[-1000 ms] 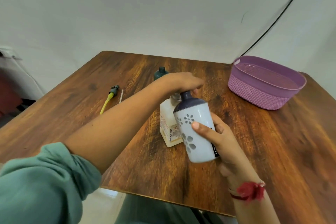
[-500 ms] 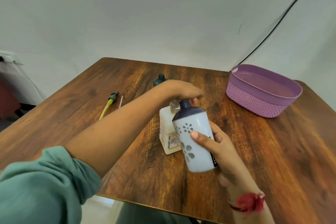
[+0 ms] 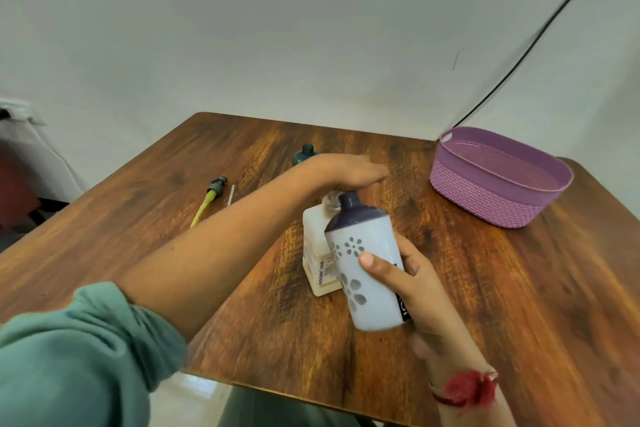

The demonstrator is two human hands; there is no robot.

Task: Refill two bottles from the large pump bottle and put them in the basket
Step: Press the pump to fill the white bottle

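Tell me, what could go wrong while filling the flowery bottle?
1. The right grip holds the flowery bottle tilted in the air, its narrow neck at the pump bottle; liquid might miss and land on the table.
2. The left grip presses the pump, and nothing steadies the base; it might tip.
3. The teal bottle stands just behind the left wrist and might get knocked.

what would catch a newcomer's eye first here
First the white flowered bottle with its dark purple top, held tilted in the right hand at the centre of the table. Its neck is up by the pump of the cream pump bottle, which the left hand covers from above. Then the purple basket at the far right of the table, with no bottle showing in it.
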